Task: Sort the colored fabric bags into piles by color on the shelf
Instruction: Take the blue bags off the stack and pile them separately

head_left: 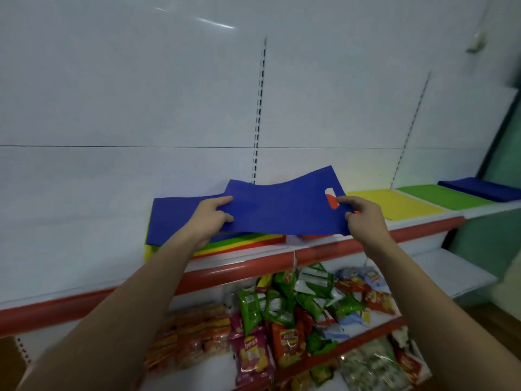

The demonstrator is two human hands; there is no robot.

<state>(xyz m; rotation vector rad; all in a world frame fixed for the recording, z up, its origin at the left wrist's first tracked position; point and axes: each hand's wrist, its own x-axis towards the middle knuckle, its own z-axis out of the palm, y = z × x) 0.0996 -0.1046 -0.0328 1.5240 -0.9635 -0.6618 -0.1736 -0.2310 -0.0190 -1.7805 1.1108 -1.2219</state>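
Note:
I hold a blue fabric bag (284, 207) with a cut-out handle flat above the shelf (253, 266). My left hand (210, 220) pinches its left edge, and my right hand (363, 218) pinches its right edge by the handle hole. Under and left of it lies a mixed stack of bags (225, 244), blue on top with green, yellow and red edges showing. A red bag (313, 237) lies beneath the held one and shows through the hole. Further right on the shelf sit a yellow pile (400, 203), a green pile (442, 194) and a blue pile (482, 187).
The shelf has a red front rail and a white back panel with slotted uprights (258, 122). Below it, lower shelves hold several snack packets (282, 320). A white lower shelf (451, 275) juts out at the right.

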